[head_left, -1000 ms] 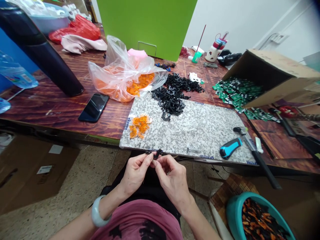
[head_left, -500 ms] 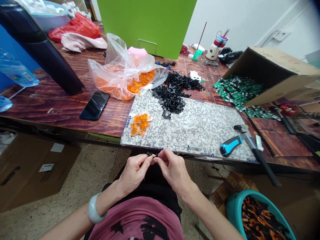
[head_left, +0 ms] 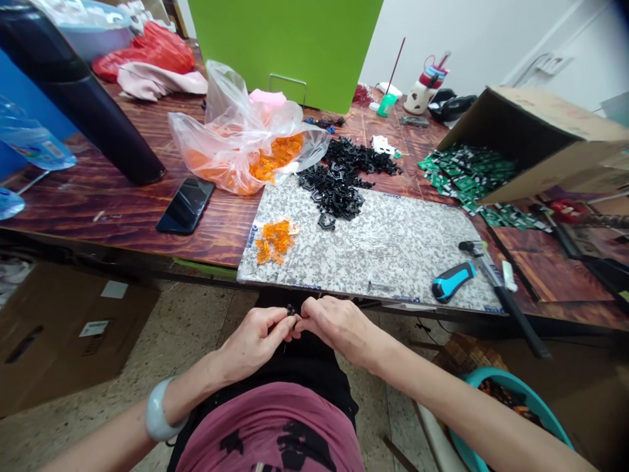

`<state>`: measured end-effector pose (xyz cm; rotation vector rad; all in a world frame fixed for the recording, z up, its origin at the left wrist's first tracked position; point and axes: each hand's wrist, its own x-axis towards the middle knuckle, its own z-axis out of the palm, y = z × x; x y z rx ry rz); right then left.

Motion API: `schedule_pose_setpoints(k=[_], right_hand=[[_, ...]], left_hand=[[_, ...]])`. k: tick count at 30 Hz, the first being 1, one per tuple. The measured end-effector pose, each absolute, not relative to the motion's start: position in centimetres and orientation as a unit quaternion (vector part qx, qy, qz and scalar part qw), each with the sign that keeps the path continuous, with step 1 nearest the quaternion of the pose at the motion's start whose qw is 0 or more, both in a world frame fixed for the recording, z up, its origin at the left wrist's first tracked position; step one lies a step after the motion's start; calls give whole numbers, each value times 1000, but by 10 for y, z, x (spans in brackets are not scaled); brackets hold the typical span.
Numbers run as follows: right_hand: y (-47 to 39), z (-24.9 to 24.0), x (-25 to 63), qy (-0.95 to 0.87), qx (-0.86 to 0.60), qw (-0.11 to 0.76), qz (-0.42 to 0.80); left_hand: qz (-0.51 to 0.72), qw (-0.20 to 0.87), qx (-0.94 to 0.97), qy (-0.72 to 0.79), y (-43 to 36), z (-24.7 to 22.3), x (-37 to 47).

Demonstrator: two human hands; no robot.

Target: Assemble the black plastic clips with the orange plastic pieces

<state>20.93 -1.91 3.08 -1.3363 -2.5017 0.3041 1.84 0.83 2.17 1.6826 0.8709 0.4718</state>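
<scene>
Pinching small black part: left hand, thumb against fingers | right hand: fingertips bunched beside it, grip hidden | stone slab: just beyond

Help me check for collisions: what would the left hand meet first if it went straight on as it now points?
Most likely the right hand: its fingertips are close to the left hand, near a small black piece. Depth is unclear.

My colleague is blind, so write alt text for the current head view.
A left hand and right hand meet at a small black part above the lap. Beyond, a speckled board bears orange pieces, a blue-and-black tool and part of a black heap.
</scene>
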Motion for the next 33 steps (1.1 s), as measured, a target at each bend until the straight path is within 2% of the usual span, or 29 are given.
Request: schedule_pose_setpoints(k=[2,6,9,14,23,33], right_hand=[[-18,27,212,-867,-459,160,109],[-23,11,212,-825,-482,269,124],[-30,0,207,-769,-522,336,150],[-36,-5,201,-697,-567,391,200],[-36,-7,201,-668,-562,420,249],[-34,4,194,-659,-557,389,322]], left_hand=[[183,591,694,369,8,21,17],[193,663,602,400,9,15,18],[221,676,562,422,9,11,21],[241,686,541,423,10,10,24],[239,684,541,426,9,3,22],[248,665,563,423,9,-1,22]])
